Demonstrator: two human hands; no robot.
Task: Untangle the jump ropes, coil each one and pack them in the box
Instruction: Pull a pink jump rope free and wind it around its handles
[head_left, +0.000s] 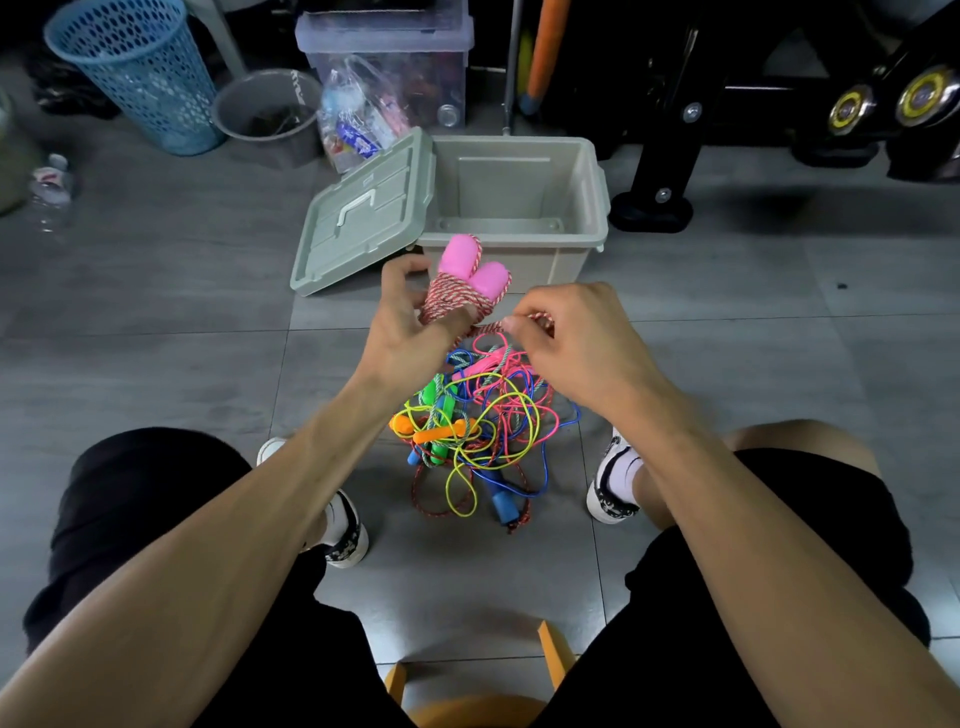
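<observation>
Two bare hands work above the floor, in front of the seated person's knees. Left hand (402, 325) grips a pair of pink plastic jump-rope handles (471, 267), fingers curled round them; the red-and-white braided cord (454, 299) is wound in tight turns about the handles just above the fingers. Right hand (561, 332) pinches the loose end of that same cord between thumb and fingertips, the strand running taut across to the bundle.

Below the hands, on the grey tiled floor (156, 322), lies a tangled heap of jump ropes (475, 421): yellow, pink, blue and braided cords knotted together, with orange, green and blue handles among them. White-and-black shoes sit either side of the heap.

Just beyond the hands stands the grey-green plastic storage box (519, 208), open, nothing visible inside. Its matching lid (363, 213) leans tilted against the box's left side, white handle showing.

Farther back: blue perforated plastic basket (140, 73), grey bucket (267, 111), clear lidded bin (387, 57) holding bagged items.
</observation>
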